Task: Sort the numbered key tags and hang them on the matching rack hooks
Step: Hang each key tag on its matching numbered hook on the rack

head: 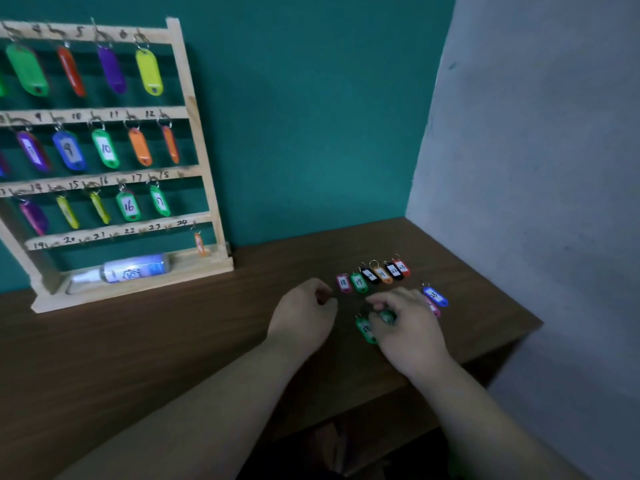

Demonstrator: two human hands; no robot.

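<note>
A wooden key rack (194, 126) leans on the teal wall at left, with several coloured tags on its numbered hooks. A row of loose tags lies on the brown table (173, 341): pink 18 (343, 282), green 19 (358, 282), then black, orange, black and red ones (384, 271). My right hand (405, 327) has its fingers curled over a small green tag (387, 316), with another green tag (365, 329) beside it. A blue tag (435, 295) and a pink one lie just right of it. My left hand (304, 315) rests on the table, fingers curled, holding nothing visible.
A clear plastic bottle (135, 270) lies in the rack's bottom tray. An orange tag (200, 244) hangs at the rack's lower right. A grey wall (536, 168) bounds the table on the right. The table's front edge drops off at lower right.
</note>
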